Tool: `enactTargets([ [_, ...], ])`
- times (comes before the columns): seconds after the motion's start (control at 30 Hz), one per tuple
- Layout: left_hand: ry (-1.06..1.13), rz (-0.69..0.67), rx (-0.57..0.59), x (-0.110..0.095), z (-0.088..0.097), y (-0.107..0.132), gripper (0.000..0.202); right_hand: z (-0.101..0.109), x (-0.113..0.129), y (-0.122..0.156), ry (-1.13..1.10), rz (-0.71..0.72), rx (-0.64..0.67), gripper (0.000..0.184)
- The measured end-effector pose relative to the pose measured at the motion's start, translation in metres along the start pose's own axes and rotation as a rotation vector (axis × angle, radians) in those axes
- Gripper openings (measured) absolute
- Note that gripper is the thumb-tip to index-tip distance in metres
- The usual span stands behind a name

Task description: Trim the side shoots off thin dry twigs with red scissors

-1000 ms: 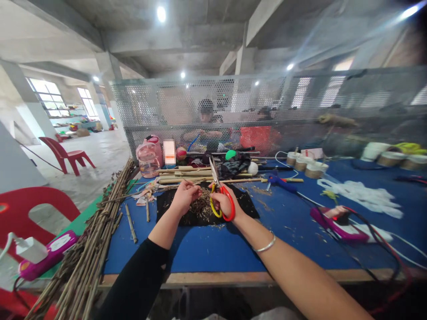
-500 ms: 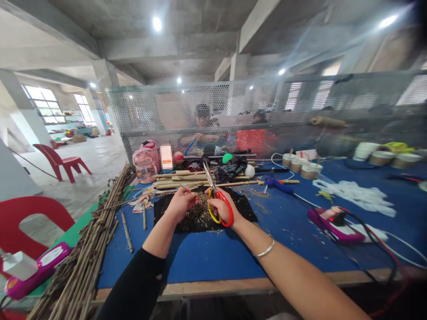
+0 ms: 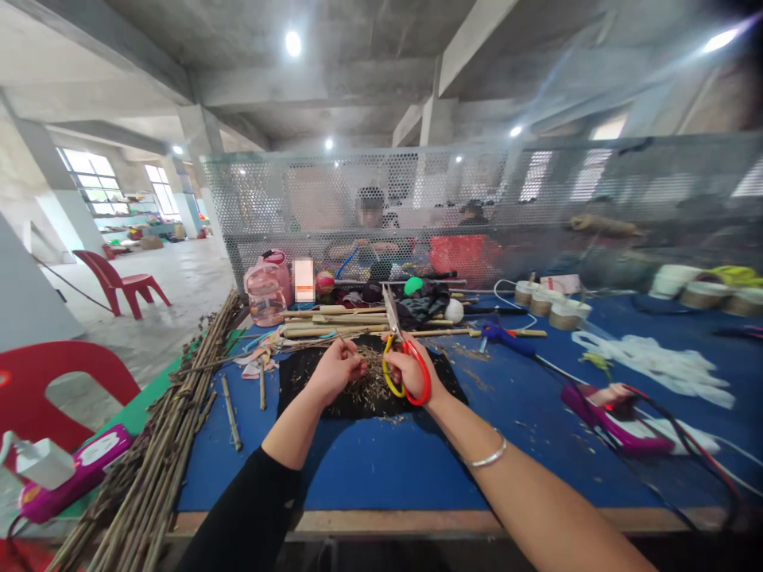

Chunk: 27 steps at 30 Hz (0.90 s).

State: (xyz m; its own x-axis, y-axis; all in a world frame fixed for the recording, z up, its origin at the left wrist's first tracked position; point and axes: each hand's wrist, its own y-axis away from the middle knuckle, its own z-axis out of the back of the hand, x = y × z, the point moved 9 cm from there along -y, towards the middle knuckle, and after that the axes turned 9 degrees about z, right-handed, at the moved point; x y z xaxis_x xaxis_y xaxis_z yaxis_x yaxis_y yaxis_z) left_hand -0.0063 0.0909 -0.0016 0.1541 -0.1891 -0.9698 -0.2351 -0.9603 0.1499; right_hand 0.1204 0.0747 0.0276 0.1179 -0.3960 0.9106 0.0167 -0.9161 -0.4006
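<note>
My right hand [image 3: 411,373] grips a pair of scissors [image 3: 425,373] with one red and one yellow handle loop. The blades point up and away from me. Left of it, my left hand [image 3: 337,369] is closed in a pinch on what looks like a thin twig [image 3: 341,337]; most of it is hidden by the fingers. Both hands are over a black cloth [image 3: 298,393] on the blue tabletop [image 3: 369,469]. A loose heap of short brown twig pieces [image 3: 373,385] lies on the cloth between and below the hands.
A bundle of long sticks [image 3: 160,445] runs along the left side. Bamboo poles [image 3: 334,320] lie behind the cloth, with a blue glue gun [image 3: 504,332] right of them. A purple power strip [image 3: 620,421] with cables is at right. A perforated screen [image 3: 262,191] stands behind.
The view has turned slightly left, so the scene sits further right. My hands are slightly further apart, and the thin twig shows more clearly above my left fingers. The scissors stay in my right hand.
</note>
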Motion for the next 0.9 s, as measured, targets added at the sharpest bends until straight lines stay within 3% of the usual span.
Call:
enactTargets([
  [0.1, -0.240, -0.103, -0.048, -0.005, 0.000, 0.001, 0.016, 0.004, -0.003, -0.002, 0.047, 0.008, 0.009, 0.030],
  [0.23, -0.675, -0.337, -0.142, -0.021, -0.008, 0.012, 0.025, 0.007, -0.007, -0.003, 0.048, -0.007, -0.001, 0.030],
  [0.33, -0.942, -0.497, -0.091, -0.025, -0.026, 0.019, 0.029, 0.004, -0.007, -0.003, 0.051, -0.002, 0.027, 0.029],
  [0.47, -1.113, -0.615, -0.080, -0.025, -0.035, 0.022, 0.031, 0.004, -0.006, -0.003, 0.046, 0.002, 0.021, 0.028],
  [0.57, -1.160, -0.690, -0.109, -0.030, -0.036, 0.026, 0.030, 0.002, -0.006, -0.002, 0.029, -0.019, 0.020, 0.029],
  [0.7, -1.144, -0.656, -0.070, -0.033, -0.037, 0.029, 0.029, -0.002, -0.005, -0.001, -0.010, -0.032, 0.030, 0.025],
  [0.8, -0.976, -0.570, -0.120, -0.037, -0.028, 0.029, 0.022, -0.001, -0.006, -0.002, -0.048, -0.041, 0.023, 0.026],
  [0.9, -0.671, -0.387, -0.136, -0.032, -0.015, 0.020, 0.020, 0.005, -0.005, -0.004, -0.029, -0.022, -0.016, 0.031],
])
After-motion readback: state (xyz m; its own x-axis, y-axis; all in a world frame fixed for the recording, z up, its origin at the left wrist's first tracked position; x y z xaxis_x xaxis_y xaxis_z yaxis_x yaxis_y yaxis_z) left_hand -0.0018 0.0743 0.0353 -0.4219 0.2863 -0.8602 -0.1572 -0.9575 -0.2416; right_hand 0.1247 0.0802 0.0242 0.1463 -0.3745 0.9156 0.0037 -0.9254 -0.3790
